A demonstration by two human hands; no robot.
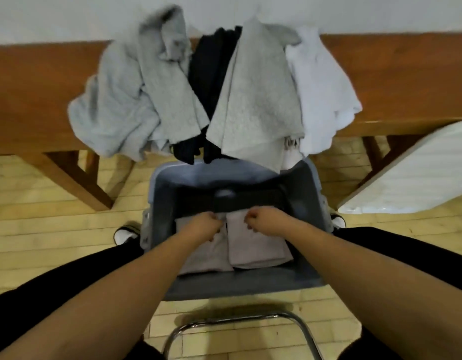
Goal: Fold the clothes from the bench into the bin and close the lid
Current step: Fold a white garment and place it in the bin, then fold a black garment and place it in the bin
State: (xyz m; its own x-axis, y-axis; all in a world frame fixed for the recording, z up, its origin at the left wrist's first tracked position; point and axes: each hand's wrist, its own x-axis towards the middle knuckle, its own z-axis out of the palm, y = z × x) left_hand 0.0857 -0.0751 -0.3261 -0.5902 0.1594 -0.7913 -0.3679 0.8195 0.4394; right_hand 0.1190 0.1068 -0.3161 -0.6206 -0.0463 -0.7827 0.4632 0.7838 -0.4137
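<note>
Nearest to the person, a metal chair frame [240,331] stands on the pale wooden floor [42,224], and both bare arms reach forward from it, down into the grey bin [250,284] that sits between the feet. Inside the bin lies a folded pale garment [253,250], in two flat parts side by side. The left hand [202,226] and the right hand [263,220] are close together but not touching, each with fingers curled on the far edge of this garment; I judge they pinch it there to set it flat and neat against the bin's floor. A folded dark piece [240,201] lies just beyond the hands, deeper in the bin.

Further away, the tabletop [393,81] carries the clothes not yet folded: a grey sweater [115,100] at the left, a dark garment [211,74] in the middle, a grey cloth [258,100] over it, and a white one [320,94] at the right. Some of them hang over the edge above the bin, well apart from the hands. A white panel [417,178], perhaps the lid, leans at the right, so closing looks far off.
</note>
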